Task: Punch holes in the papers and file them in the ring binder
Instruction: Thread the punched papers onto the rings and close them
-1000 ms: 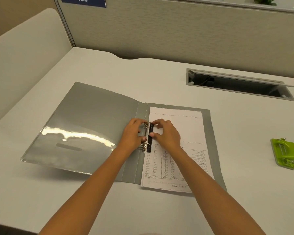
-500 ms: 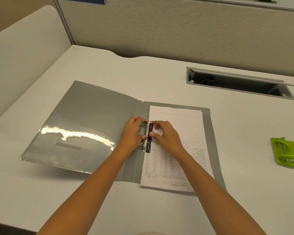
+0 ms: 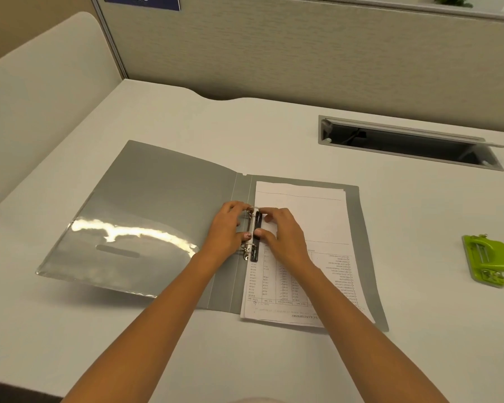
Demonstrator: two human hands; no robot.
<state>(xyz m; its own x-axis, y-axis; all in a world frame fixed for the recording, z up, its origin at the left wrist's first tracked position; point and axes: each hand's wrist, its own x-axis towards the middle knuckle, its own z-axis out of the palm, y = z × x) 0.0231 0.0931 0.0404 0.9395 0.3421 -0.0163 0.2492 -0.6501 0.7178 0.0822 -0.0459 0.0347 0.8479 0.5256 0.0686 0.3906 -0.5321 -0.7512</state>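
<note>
A grey ring binder point(image 3: 163, 199) lies open on the white desk, its clear-pocketed front cover to the left. A stack of printed papers point(image 3: 309, 216) rests on its right half, threaded on the metal rings point(image 3: 252, 234) at the spine. My left hand point(image 3: 227, 231) grips the rings from the left side. My right hand point(image 3: 280, 234) presses on them from the right, over the papers' left edge. A green hole punch point(image 3: 488, 258) sits far to the right, apart from both hands.
A cable slot with a raised lid point(image 3: 408, 145) is set into the desk behind the binder on the right. Beige partition walls point(image 3: 303, 53) close the back and the left side. The desk's near edge runs below my forearms.
Both hands stay on the ring mechanism with only slight finger shifts. The view has wobbled a little; the binder, papers and punch have not moved.
</note>
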